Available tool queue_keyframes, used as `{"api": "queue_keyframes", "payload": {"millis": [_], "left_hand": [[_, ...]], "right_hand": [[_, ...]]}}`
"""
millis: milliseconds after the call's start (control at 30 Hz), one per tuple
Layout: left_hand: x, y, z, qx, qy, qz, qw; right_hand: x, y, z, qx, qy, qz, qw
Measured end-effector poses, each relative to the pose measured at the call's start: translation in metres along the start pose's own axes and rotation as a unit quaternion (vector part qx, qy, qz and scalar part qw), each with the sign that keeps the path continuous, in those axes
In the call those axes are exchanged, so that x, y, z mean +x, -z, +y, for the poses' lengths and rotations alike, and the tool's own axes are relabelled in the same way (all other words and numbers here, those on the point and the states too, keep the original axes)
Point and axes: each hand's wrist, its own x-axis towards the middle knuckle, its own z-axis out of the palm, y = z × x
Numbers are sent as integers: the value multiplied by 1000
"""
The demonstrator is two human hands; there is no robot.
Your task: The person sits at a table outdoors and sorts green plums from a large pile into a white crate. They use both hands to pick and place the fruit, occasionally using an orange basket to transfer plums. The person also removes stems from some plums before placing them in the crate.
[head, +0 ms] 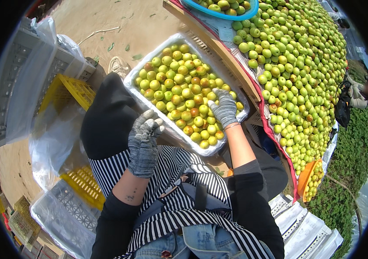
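Note:
Before me stands a crate (131, 86) lined with white plastic film, filled with yellow-green jujube fruits (176, 89), several blotched reddish brown. My right hand (224, 107), in a grey knitted glove, rests on the fruit near the crate's right side. Its thumb and fingers are apart, and no fruit shows lifted in it. In a matching glove with pale fingertips, my left hand (144, 144) hovers over my lap, beside the crate's near left edge. Its fingers are loosely bent, with nothing visible between them.
A red-edged wooden table (248, 84) to the right bears a large heap of jujubes (300, 64). A blue basin (252, 14) and an orange basket (305, 181) hold more. Film-wrapped crates (34, 81), a yellow crate (81, 183) and a clear-lined crate (68, 207) stand left. A person (359, 92) is far right.

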Motion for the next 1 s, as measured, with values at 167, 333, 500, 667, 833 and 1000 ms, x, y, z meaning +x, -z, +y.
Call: {"api": "queue_keyframes", "payload": {"millis": [167, 333, 500, 667, 833, 1000], "left_hand": [[-3, -1, -4, -18, -26, -25, 999], [0, 2, -6, 3, -26, -9, 1000], [8, 9, -13, -38, -13, -20, 999], [14, 16, -22, 12, -23, 10, 1000], [20, 17, -25, -1, -5, 7, 1000], [26, 18, -33, 6, -9, 9, 1000]], "right_hand": [[-11, -2, 0, -18, 13, 60, 998], [-5, -8, -1, -102, -47, 34, 993], [2, -17, -2, -191, -53, 22, 980], [5, -37, -1, -190, 9, 32, 981], [8, -53, 1, -119, 5, 55, 991], [9, -57, 3, -113, 2, 61, 992]]}}
